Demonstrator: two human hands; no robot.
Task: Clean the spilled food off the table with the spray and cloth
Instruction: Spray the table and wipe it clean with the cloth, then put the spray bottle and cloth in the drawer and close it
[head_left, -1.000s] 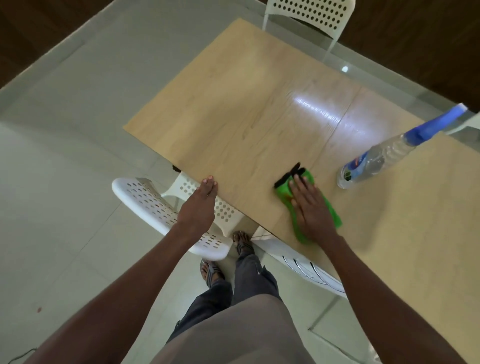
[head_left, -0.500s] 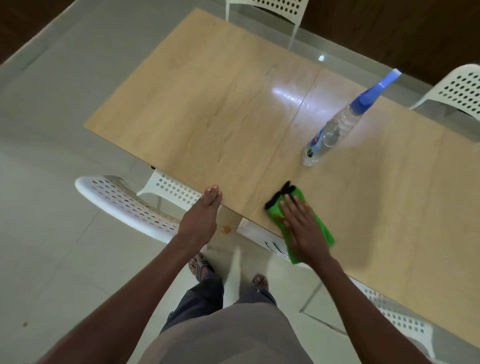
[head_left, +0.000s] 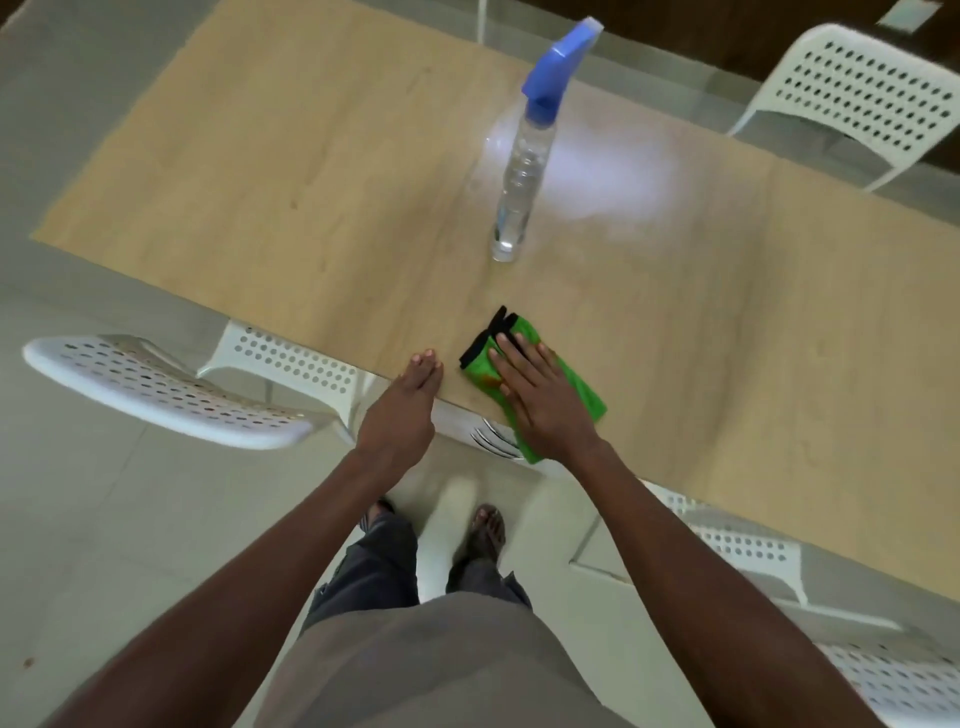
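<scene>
A green cloth (head_left: 583, 396) with a black hem lies at the near edge of the wooden table (head_left: 260, 182), one end hanging over the edge. It carries orange smears near my fingers. My right hand (head_left: 540, 397) presses flat on it. My left hand (head_left: 402, 410) is at the table edge just left of the cloth, fingers together and touching the edge, holding nothing. A clear spray bottle (head_left: 522, 171) with a blue trigger head stands upright on the table beyond the cloth.
A white perforated chair (head_left: 156, 389) stands at the left, partly under the table. Another white chair (head_left: 862, 88) is on the far side at the right, and a third (head_left: 748, 545) is near my right arm. The floor has pale tiles.
My right hand has slid the cloth toward the near edge and closer to my left hand, so the cloth now overhangs the edge. The view has shifted right.
</scene>
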